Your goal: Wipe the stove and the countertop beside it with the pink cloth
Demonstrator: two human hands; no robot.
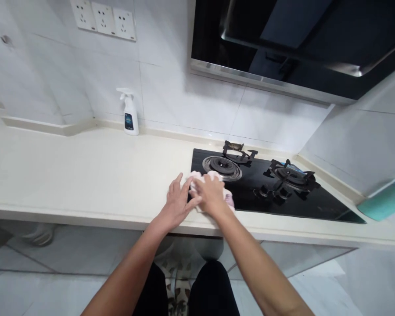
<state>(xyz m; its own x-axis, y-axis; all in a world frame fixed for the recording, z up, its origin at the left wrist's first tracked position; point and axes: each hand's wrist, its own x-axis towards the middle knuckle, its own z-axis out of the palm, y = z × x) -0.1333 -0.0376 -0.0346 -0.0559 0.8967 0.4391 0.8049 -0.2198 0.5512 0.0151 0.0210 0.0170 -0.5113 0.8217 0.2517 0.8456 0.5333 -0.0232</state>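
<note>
A crumpled pale pink-and-white cloth is held beneath the bent fingers of the right hand, by which it is gripped and partly hidden. The cloth is spread across the front left corner of the flat black glass cooktop and onto the cream-coloured smooth countertop. Its far edge is seen just beyond the right fingers, and a fold is left showing to the right of that hand. The left hand is held open, fingers spread, at the left side of the cloth; whether the cloth is touched by its thumb cannot be told. Just beyond the cloth, the round dark metal burner is left uncovered
</note>
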